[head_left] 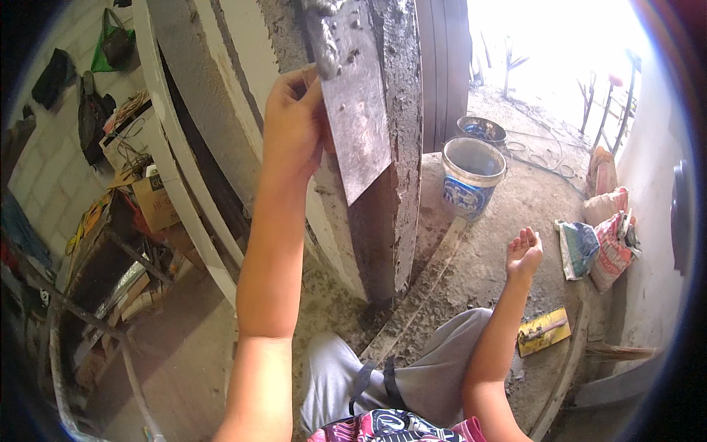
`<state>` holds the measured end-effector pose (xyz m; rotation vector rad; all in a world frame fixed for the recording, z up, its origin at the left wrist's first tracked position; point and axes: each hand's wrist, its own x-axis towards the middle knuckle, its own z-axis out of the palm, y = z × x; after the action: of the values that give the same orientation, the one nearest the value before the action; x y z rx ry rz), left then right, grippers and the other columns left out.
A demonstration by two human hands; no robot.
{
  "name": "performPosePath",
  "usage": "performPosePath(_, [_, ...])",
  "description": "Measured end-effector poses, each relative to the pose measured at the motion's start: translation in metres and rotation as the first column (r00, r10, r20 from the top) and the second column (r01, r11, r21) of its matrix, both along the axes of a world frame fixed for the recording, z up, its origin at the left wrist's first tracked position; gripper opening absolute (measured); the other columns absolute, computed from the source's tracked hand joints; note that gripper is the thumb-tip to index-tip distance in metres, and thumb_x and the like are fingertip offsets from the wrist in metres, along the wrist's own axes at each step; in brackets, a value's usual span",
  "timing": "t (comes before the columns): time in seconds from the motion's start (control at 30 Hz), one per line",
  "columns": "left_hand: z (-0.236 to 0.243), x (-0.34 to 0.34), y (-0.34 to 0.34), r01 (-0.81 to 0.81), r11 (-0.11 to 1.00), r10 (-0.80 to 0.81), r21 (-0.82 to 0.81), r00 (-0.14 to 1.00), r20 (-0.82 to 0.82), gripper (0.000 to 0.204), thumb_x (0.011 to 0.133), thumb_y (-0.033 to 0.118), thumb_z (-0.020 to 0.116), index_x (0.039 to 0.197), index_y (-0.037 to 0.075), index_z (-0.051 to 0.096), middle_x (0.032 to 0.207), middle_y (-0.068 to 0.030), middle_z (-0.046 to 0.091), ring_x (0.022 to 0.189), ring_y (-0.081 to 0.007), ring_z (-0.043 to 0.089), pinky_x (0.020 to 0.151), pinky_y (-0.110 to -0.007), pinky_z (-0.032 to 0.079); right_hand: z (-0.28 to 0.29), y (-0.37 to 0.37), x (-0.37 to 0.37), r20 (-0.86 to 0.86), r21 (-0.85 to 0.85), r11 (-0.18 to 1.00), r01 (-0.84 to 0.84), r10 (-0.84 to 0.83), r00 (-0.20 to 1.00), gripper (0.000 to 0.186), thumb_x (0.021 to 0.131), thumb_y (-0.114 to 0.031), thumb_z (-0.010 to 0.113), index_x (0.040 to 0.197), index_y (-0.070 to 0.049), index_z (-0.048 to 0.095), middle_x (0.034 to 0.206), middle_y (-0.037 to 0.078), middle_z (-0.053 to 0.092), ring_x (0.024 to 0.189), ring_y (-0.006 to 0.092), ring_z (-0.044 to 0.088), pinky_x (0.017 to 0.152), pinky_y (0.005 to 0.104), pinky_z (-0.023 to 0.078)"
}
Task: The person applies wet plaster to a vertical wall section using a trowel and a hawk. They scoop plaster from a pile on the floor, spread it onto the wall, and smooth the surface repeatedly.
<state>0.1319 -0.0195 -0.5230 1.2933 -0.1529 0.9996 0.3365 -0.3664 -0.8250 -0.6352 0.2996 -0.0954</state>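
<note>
My left hand (294, 121) is raised and closed round the back of a plastering trowel (357, 132), whose grey steel blade stands tilted with its long side up and down. Wet grey mortar (331, 40) clings to the upper part of the blade. Right behind the trowel rises a column (403, 147) with a rough, partly plastered face; whether the blade touches it I cannot tell. Out to the right, my right hand (524, 254) is held palm up with its fingers loosely bent and nothing in it.
A white-and-blue bucket (471, 184) stands beyond the column, with a dark bucket (482, 129) behind it. Filled sacks (607, 236) lean by the right wall. A yellow float (543, 331) lies on the floor. A wooden strip (423, 283) runs from the column's foot.
</note>
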Motion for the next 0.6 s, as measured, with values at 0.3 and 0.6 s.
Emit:
performPosePath(0.3, [-0.059,-0.019,0.059,-0.171,0.984,0.160,-0.042,0.968,-0.193,0.026,0.091,0.012,0.063,0.111,-0.002,0.053,0.099,-0.0128,0.061,0.081,-0.0209,0.064,0.069,-0.032,0.055,0.002,-0.007,-0.003,0.034,0.027,1.000,-0.006,0.005,0.999,0.036,0.098,-0.040,0.048,0.116,-0.010,0.058,0.103,0.000,0.057,0.077,0.0137,0.050,0.070,0.0291,0.045])
performPosePath(0.6, [-0.297,-0.112,0.024,-0.155,0.803,-0.068,-0.575,0.935,-0.348,0.035,0.098,0.026,0.055,0.128,0.007,0.052,0.111,-0.0064,0.061,0.094,-0.0233,0.064,0.078,-0.037,0.056,-0.002,-0.004,0.001,0.018,0.108,0.994,-0.001,-0.001,1.000,0.030,0.098,-0.038,0.049,0.111,-0.013,0.059,0.098,-0.002,0.057,0.075,0.0125,0.050,0.068,0.0281,0.045])
